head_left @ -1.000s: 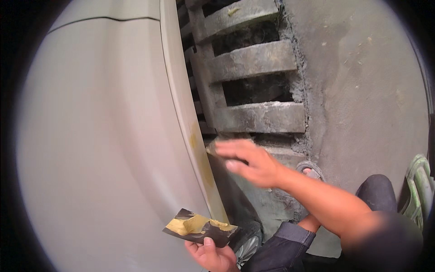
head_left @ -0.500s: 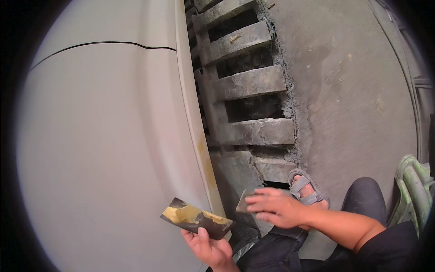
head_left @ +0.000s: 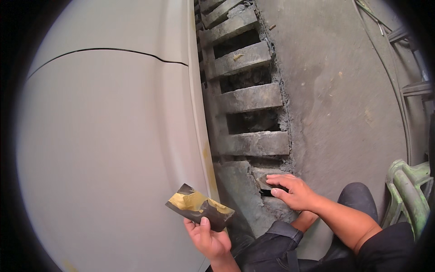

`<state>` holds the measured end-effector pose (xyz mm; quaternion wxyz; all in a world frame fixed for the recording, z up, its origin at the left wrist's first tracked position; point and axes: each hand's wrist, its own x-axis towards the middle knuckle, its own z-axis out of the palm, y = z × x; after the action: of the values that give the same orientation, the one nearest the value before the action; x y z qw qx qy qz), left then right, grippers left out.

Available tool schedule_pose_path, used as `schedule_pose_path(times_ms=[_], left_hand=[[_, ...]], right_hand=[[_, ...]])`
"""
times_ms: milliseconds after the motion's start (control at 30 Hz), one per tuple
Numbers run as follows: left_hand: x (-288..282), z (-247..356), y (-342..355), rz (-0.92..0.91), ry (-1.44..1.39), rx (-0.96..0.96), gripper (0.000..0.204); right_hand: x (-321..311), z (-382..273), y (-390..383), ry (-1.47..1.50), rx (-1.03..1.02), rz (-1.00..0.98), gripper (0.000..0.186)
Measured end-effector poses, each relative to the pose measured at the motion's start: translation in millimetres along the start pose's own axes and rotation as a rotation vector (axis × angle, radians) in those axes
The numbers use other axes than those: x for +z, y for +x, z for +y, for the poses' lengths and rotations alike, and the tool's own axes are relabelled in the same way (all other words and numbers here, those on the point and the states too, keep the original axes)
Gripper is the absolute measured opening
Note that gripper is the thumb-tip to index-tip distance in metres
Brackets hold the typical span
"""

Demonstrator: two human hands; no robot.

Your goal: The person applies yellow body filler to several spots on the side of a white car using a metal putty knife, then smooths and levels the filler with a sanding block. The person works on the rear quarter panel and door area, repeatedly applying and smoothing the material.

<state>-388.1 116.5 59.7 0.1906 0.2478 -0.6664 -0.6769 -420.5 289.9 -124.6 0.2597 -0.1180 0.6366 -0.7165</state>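
My left hand (head_left: 209,239) holds up a dark flat board (head_left: 199,209) smeared with yellow putty, close to the lower edge of a large pale grey car body panel (head_left: 113,149). A yellow putty streak (head_left: 207,158) runs along the panel's right edge. My right hand (head_left: 295,194) is low over the concrete by the drain grate. Its fingers press on a small dark flat scraper (head_left: 266,183) that lies against the broken concrete edge.
A concrete drain grate (head_left: 247,97) with several slots runs beside the panel. Rough grey concrete floor (head_left: 335,99) lies to the right. A green plastic stool (head_left: 408,190) stands at the right edge. My dark-trousered knees (head_left: 281,247) fill the lower middle.
My right hand has dropped from the panel's putty-marked edge down to the concrete beside the grate, scraper under its fingers. The left hand still holds the board in about the same place.
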Motion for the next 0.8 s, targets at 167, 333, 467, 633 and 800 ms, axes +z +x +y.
schedule_pose_path(times_ms=[167, 333, 467, 633, 800], left_hand=[[11.4, 0.4, -1.1, -0.01, 0.006, 0.074, 0.048], [16.6, 0.5, -5.0, -0.009, -0.026, 0.12, 0.046], [24.1, 7.9, -7.8, -0.009, -0.018, 0.147, 0.046], [30.5, 14.6, -10.3, -0.021, -0.038, 0.148, 0.047], [26.3, 14.5, -13.3, -0.044, 0.008, 0.189, 0.046]], right_hand=[[-17.1, -19.3, 9.8, -0.099, -0.178, 0.121, 0.034], [-19.4, -60.6, 12.2, -0.329, -0.418, 0.147, 0.036], [-13.2, -97.7, 10.7, -0.501, -0.554, 0.136, 0.044], [-6.5, -124.4, 10.8, -0.601, -0.619, 0.173, 0.041], [-0.5, -131.7, 6.7, -0.706, -0.647, 0.107, 0.036]])
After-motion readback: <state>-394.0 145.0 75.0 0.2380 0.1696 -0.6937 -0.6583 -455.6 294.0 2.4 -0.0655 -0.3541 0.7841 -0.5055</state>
